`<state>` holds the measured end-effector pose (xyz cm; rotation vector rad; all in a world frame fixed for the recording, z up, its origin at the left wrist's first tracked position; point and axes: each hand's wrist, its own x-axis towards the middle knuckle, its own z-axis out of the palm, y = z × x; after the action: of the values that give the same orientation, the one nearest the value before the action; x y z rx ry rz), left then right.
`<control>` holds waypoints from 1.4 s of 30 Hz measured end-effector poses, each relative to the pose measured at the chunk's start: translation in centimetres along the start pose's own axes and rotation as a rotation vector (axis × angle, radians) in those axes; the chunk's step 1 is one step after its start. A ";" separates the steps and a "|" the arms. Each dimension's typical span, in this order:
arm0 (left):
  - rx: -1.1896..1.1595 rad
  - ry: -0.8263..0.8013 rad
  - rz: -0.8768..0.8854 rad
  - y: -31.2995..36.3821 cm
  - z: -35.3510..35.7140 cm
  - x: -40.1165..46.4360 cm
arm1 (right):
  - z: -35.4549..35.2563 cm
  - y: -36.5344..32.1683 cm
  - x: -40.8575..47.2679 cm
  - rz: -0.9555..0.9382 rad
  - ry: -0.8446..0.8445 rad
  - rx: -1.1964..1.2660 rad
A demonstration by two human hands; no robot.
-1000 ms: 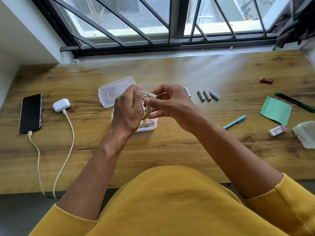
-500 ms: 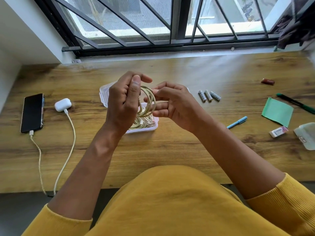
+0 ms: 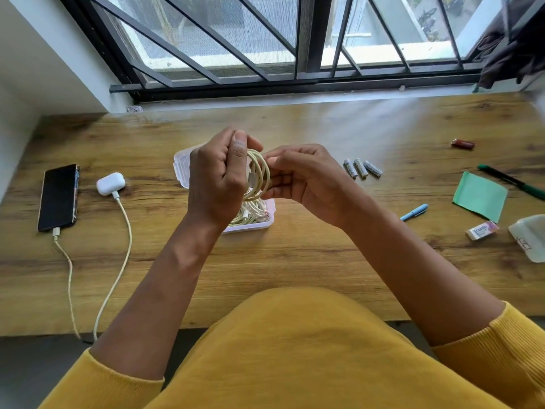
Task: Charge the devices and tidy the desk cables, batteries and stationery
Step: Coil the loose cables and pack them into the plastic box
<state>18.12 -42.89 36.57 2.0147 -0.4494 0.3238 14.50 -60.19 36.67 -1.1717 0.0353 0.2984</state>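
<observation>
A cream coiled cable [image 3: 259,175] is held upright above a clear plastic box [image 3: 250,228] that holds more coiled cables. My left hand [image 3: 219,178] grips the coil's left side, thumb laid over it. My right hand [image 3: 300,178] pinches the coil's right side with its fingertips. The box's lid [image 3: 181,165] lies behind my left hand, mostly hidden. Far left, a black phone [image 3: 59,197] and a white earbud case [image 3: 110,183] lie plugged into their cables [image 3: 118,261]. Three batteries [image 3: 362,167] lie right of my hands.
On the right of the wooden desk [image 3: 295,252] lie a blue pen [image 3: 414,212], a green paper [image 3: 480,196], a dark green pen [image 3: 513,181], an eraser [image 3: 482,230], a pale pouch [image 3: 530,237] and a small red object [image 3: 463,143]. A barred window runs behind.
Both hands lifted the coil higher above the box. The left thumb moved over the coil and the right fingers shifted along its right side.
</observation>
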 end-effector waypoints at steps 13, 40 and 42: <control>0.050 -0.018 0.018 -0.5 0.7 -0.2 | 0.0 0.6 0.2 -0.003 0.035 0.041; -0.313 -0.061 -0.772 -0.7 1.9 0.3 | -0.1 1.2 1.3 -0.254 0.172 -0.690; -0.359 -0.059 -0.809 -0.3 1.7 0.3 | -0.2 1.5 1.3 -0.333 0.232 -0.916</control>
<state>18.61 -44.35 35.65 1.6899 0.2742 -0.2995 15.42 -59.58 34.96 -2.0858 -0.1050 -0.1503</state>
